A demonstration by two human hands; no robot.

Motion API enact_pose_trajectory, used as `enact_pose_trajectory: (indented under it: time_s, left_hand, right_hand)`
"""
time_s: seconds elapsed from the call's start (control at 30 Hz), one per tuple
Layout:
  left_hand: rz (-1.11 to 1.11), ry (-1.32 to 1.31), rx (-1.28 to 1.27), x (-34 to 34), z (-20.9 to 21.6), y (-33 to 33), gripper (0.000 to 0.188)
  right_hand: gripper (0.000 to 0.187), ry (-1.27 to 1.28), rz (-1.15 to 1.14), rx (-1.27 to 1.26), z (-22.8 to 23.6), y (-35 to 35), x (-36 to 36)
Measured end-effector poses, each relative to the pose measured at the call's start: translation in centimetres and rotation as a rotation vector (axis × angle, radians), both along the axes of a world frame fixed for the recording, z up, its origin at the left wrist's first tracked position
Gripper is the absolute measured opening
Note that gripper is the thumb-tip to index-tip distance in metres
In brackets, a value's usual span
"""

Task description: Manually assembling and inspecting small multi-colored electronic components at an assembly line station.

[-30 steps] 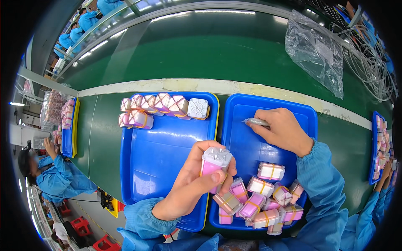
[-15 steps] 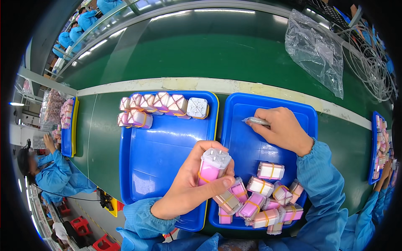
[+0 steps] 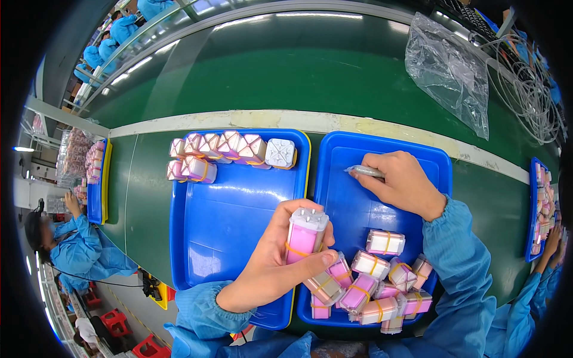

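My left hand point(image 3: 256, 277) is closed round a pink block point(image 3: 302, 240) with a yellow rubber band and a grey plastic end cap. The cap faces up and has short prongs. In my right hand point(image 3: 403, 185) I pinch a slim, greyish pen-like tool point(image 3: 366, 172), its tip pointing left over the right blue tray point(image 3: 340, 209). Several banded pink and white blocks point(image 3: 359, 292) lie heaped at that tray's near end, just below my left hand. Along the far edge of the left blue tray point(image 3: 239, 238) stand more blocks point(image 3: 229, 143), one with a grey cap point(image 3: 280, 154) showing.
Beyond the trays runs a pale ledge point(image 3: 262, 119). Past it, a clear plastic bag point(image 3: 447, 74) and coiled cables point(image 3: 528, 95) lie at the right. A person in blue point(image 3: 80, 244) sits at the left near another blue tray point(image 3: 98, 200). A further tray point(image 3: 532, 221) is at the right.
The block in my left hand has tilted, so more of its pink side shows and less of the cap's top. My right hand has barely moved.
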State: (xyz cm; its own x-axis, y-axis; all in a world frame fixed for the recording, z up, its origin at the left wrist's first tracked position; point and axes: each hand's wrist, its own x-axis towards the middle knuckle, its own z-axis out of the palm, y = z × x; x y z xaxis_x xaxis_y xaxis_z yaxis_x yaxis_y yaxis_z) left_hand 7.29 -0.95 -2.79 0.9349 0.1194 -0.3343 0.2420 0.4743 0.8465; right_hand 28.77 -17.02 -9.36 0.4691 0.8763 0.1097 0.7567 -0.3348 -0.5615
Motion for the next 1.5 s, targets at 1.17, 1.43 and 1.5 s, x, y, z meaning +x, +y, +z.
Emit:
enact_pose_trajectory:
  time_s: [1.17,1.43,1.5]
  left_hand:
    - [-0.017,-0.032,-0.084,0.3,1.0,0.1,0.053]
    - [-0.228,-0.04,-0.258,-0.3,-0.2,1.3,0.056]
    - [-0.226,-0.107,-0.424,-0.3,-0.5,1.3,0.05]
  right_hand:
    - [0.026,0.039,-0.008,-0.007,0.1,0.1,-0.1]
    - [0.027,0.017,-0.002,0.02,0.1,0.0,-0.1]
    - [0.027,0.017,-0.002,0.019,0.0,0.0,-0.1]
